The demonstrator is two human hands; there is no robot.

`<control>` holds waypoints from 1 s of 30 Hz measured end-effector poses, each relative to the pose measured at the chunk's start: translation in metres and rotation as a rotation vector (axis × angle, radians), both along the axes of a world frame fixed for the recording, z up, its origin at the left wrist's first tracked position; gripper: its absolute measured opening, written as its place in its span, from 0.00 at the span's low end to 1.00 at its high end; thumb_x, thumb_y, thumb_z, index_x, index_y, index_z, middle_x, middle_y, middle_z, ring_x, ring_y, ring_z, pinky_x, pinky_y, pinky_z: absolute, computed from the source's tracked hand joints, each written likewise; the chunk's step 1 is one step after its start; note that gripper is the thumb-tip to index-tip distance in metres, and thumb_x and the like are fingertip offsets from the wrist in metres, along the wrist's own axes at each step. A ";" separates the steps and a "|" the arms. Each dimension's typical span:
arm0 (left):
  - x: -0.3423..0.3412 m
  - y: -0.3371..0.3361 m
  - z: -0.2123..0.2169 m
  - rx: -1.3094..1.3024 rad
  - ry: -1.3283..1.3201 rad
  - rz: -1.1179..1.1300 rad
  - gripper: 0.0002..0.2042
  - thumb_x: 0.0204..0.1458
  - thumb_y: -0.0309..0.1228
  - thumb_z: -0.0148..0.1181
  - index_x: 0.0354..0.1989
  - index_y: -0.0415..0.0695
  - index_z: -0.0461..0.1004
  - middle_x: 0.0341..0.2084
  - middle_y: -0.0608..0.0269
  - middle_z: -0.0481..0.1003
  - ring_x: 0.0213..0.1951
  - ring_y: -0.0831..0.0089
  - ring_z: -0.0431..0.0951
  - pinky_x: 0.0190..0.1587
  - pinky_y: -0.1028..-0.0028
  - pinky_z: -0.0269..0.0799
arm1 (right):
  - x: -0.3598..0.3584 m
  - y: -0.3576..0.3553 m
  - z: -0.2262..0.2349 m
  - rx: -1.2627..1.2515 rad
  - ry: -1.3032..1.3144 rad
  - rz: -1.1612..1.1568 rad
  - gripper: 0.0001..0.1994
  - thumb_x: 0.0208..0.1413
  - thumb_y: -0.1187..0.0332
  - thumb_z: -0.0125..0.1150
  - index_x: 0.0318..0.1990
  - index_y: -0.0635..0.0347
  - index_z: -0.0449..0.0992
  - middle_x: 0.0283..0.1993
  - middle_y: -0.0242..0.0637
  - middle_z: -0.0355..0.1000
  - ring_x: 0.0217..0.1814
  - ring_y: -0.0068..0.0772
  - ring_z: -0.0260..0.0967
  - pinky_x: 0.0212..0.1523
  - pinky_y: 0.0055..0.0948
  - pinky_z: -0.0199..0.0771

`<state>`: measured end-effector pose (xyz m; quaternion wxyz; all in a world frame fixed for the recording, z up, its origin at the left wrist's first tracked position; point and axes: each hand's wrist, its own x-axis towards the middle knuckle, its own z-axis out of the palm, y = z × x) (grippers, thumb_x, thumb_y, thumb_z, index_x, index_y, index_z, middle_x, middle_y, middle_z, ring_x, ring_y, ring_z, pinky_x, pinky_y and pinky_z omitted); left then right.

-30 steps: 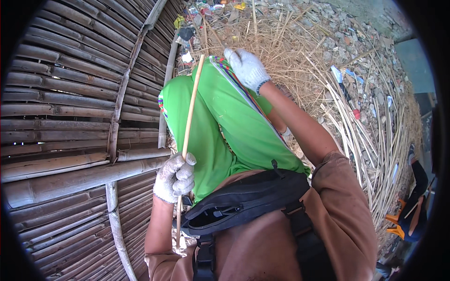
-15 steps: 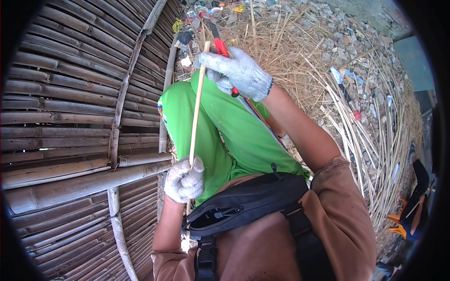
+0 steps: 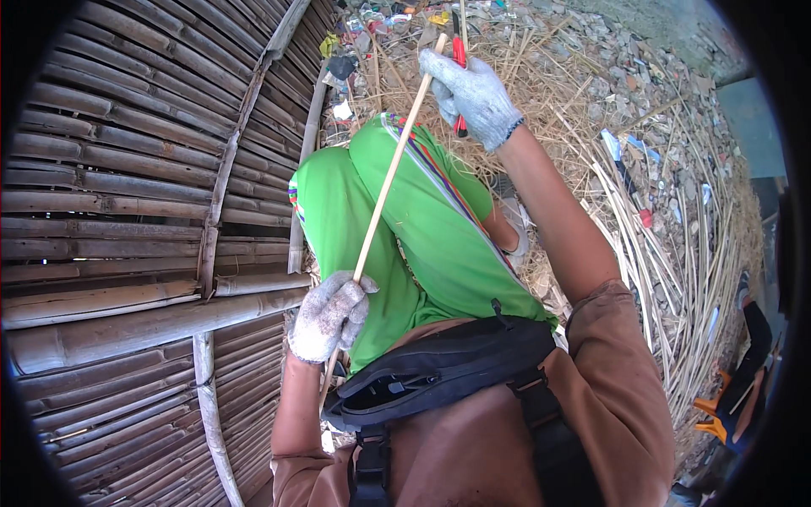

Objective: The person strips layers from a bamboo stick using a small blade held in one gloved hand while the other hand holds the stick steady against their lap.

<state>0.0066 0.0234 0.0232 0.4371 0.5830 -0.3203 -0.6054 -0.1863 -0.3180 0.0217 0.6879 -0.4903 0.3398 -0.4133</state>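
Note:
A long pale bamboo stick (image 3: 384, 190) runs slantwise from my lap up to the top of the picture. My left hand (image 3: 329, 315), in a dirty grey knit glove, grips its lower part beside my green trousers (image 3: 422, 228). My right hand (image 3: 471, 93), gloved the same, is raised at the stick's upper end and holds a red-handled blade tool (image 3: 459, 63) against it. The stick's lowest end is hidden behind my black waist bag (image 3: 448, 372).
A wall of horizontal bamboo poles (image 3: 127, 211) with upright crosspieces fills the left. Straw, split bamboo strips (image 3: 676, 253) and scattered litter cover the ground at the right and top. An orange object (image 3: 718, 414) lies at the lower right edge.
My right hand has travelled up along the stick with the red-handled tool, away from my body. My left hand has kept its grip low on the stick.

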 end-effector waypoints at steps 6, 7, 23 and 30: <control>0.008 0.010 -0.003 0.039 -0.029 -0.033 0.17 0.76 0.37 0.53 0.53 0.32 0.76 0.19 0.69 0.69 0.15 0.82 0.63 0.18 0.78 0.59 | -0.020 -0.018 0.006 -0.023 -0.043 -0.099 0.17 0.67 0.52 0.74 0.40 0.55 0.77 0.21 0.25 0.67 0.16 0.19 0.61 0.18 0.28 0.61; 0.012 0.013 -0.005 0.040 -0.042 -0.047 0.17 0.76 0.38 0.55 0.53 0.33 0.76 0.20 0.68 0.71 0.16 0.82 0.64 0.19 0.79 0.60 | -0.024 -0.021 0.008 -0.018 -0.050 -0.128 0.17 0.67 0.52 0.74 0.41 0.55 0.77 0.22 0.25 0.68 0.16 0.20 0.61 0.18 0.28 0.61; 0.016 -0.162 0.077 -1.107 -0.812 1.030 0.13 0.67 0.26 0.68 0.57 0.37 0.80 0.49 0.55 0.81 0.45 0.70 0.81 0.53 0.69 0.80 | -0.149 -0.060 -0.045 0.131 -0.629 -0.483 0.09 0.72 0.58 0.59 0.46 0.52 0.73 0.27 0.23 0.65 0.20 0.19 0.54 0.22 0.28 0.57; -0.079 -0.280 0.023 -0.793 0.163 0.146 0.19 0.75 0.39 0.59 0.63 0.36 0.72 0.44 0.56 0.81 0.46 0.66 0.83 0.55 0.58 0.83 | -0.056 0.001 -0.089 0.441 -0.710 -0.391 0.14 0.74 0.53 0.58 0.42 0.53 0.75 0.27 0.26 0.67 0.19 0.21 0.57 0.22 0.30 0.60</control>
